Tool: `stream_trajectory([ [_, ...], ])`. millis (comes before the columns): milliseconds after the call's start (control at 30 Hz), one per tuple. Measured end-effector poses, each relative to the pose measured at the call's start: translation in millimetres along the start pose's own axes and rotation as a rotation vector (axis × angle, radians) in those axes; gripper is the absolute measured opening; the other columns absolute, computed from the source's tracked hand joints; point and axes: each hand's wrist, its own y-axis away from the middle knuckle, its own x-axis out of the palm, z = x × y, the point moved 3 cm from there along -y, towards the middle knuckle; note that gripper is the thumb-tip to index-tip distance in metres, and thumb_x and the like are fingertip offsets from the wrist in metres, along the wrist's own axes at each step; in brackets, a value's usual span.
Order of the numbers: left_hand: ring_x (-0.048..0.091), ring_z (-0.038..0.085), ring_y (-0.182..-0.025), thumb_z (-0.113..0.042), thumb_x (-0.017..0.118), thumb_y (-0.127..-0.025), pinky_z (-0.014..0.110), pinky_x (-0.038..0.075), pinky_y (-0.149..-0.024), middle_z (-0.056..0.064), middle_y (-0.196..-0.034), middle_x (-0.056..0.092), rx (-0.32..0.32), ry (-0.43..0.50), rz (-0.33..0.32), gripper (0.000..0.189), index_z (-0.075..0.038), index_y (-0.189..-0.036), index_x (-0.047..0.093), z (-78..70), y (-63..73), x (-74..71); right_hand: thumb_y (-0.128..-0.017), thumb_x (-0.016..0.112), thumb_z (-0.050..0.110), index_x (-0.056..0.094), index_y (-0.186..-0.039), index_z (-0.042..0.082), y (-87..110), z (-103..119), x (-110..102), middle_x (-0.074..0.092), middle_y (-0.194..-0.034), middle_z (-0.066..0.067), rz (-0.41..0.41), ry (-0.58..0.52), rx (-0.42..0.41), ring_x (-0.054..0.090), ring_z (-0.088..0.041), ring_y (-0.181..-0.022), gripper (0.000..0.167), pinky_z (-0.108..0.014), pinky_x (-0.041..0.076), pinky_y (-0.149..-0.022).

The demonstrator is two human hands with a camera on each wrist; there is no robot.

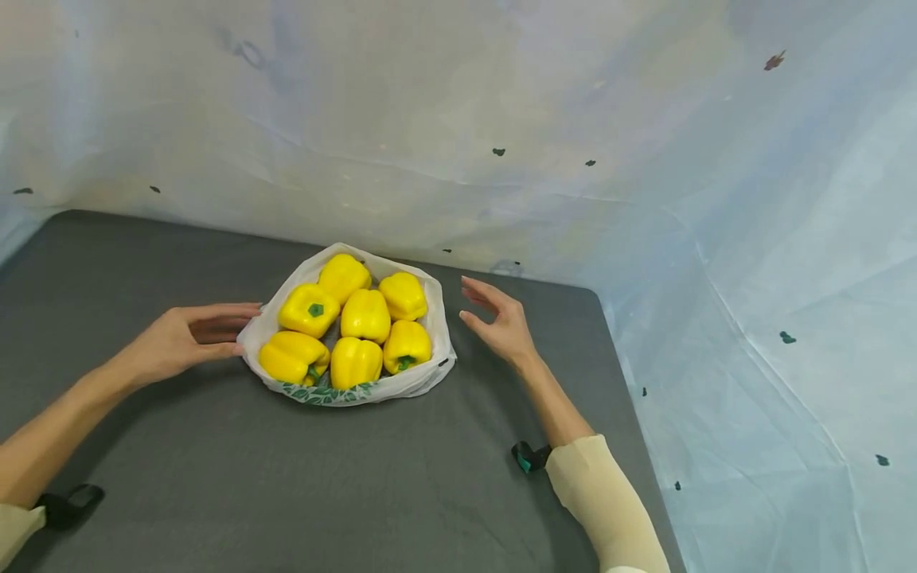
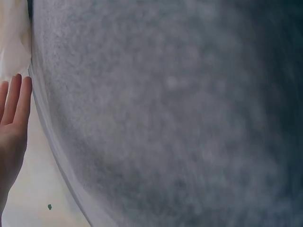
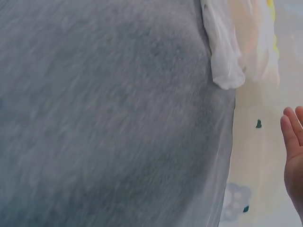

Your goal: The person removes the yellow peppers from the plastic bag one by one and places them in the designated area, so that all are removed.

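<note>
A white plastic bag (image 1: pixel 401 387) with a green leaf print lies spread wide on the dark grey table, its edge rolled down all round. Several yellow bell peppers (image 1: pixel 365 316) sit inside it, some with green stems showing. My left hand (image 1: pixel 175 342) is at the bag's left side, fingers straight and fingertips right at the rim. To the right of the bag, my right hand (image 1: pixel 501 322) is held apart from it, fingers loosely bent and nothing between them. Part of the bag (image 3: pixel 227 61) and the right hand (image 3: pixel 294 156) also appear in the right wrist view.
The dark grey table (image 1: pixel 322 485) has rounded far corners. Pale sheeting (image 1: pixel 401 119) with small dark spots hangs behind it, and more sheeting (image 1: pixel 774 278) runs along the right side. Black straps (image 1: pixel 72 505) are at both wrists.
</note>
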Motion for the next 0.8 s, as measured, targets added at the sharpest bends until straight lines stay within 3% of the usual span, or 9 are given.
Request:
stream_trajectory([
  [333,0.056,-0.004,-0.116,-0.005,0.074,-0.089,0.019,0.053,-0.082,-0.001,-0.144,0.054,-0.03,0.046,0.007,0.057,-0.007,-0.142,0.054,-3.3,-5.6,4.7,-0.087,0.068,-0.01,0.055,-0.132,-0.012,-17.4,11,13,0.057,-0.133,-0.029,0.064,-0.117,0.021,0.058,-0.044,-0.117,0.047,-0.054,0.046,-0.098],
  [533,0.057,-0.005,-0.114,-0.01,0.074,-0.09,0.021,0.054,-0.081,-0.006,-0.142,0.055,-0.068,0.035,0.024,0.052,-0.007,-0.139,0.057,-3.3,-4.2,9.4,-0.09,0.066,-0.008,0.051,-0.135,-0.013,-22.5,11,20,0.053,-0.137,-0.031,0.139,-0.18,0.089,0.054,-0.047,-0.122,0.048,-0.057,0.043,-0.101],
  [800,0.05,-0.012,-0.115,-0.02,0.073,-0.092,0.016,0.051,-0.084,0.011,-0.144,0.053,-0.066,-0.023,0.053,0.052,-0.011,-0.14,0.057,-5.6,-5.8,9.1,-0.093,0.064,-0.001,0.052,-0.138,-0.007,-39.0,7,33,0.054,-0.139,-0.026,0.222,-0.168,0.193,0.054,-0.042,-0.125,0.047,-0.05,0.043,-0.104],
])
